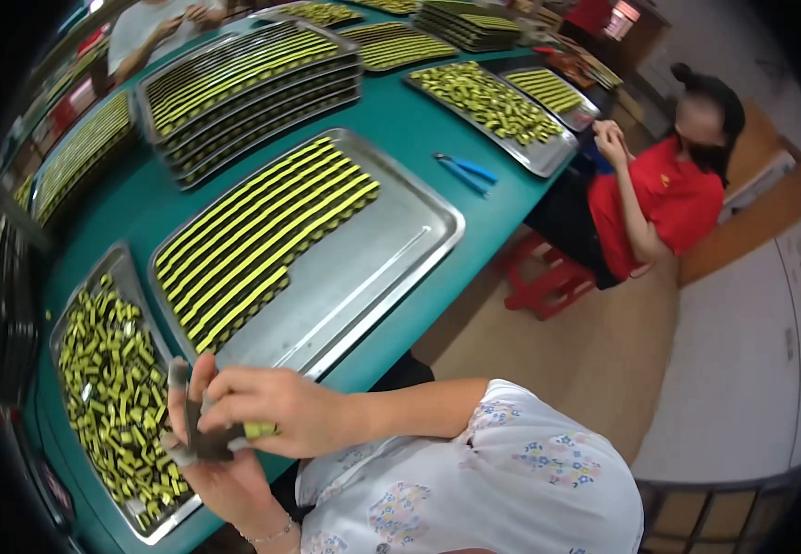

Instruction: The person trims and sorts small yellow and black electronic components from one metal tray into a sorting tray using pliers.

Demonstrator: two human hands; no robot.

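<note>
Over the near edge of the table, my two hands meet between the loose-part tray and the tray of rows. My left hand (229, 485), with grey covers on some fingers, is closed around a dark flat piece (211, 441) whose kind I cannot make out. My right hand (280, 406) lies across it from the right, fingers bent and closed. A small yellow-and-black part (260, 429) shows below its fingers. Just beyond is a metal tray (391, 249) with yellow-and-black parts in neat rows (262, 231). Loose parts (109, 360) fill another tray (132, 286) at left.
Stacked filled trays (262, 120) stand at the far left on the green table (400, 148). Blue-handled pliers (465, 172) lie right of the row tray. Beyond them is a tray of loose parts (493, 102). A person in red (663, 194) sits at right, near a red stool (548, 277).
</note>
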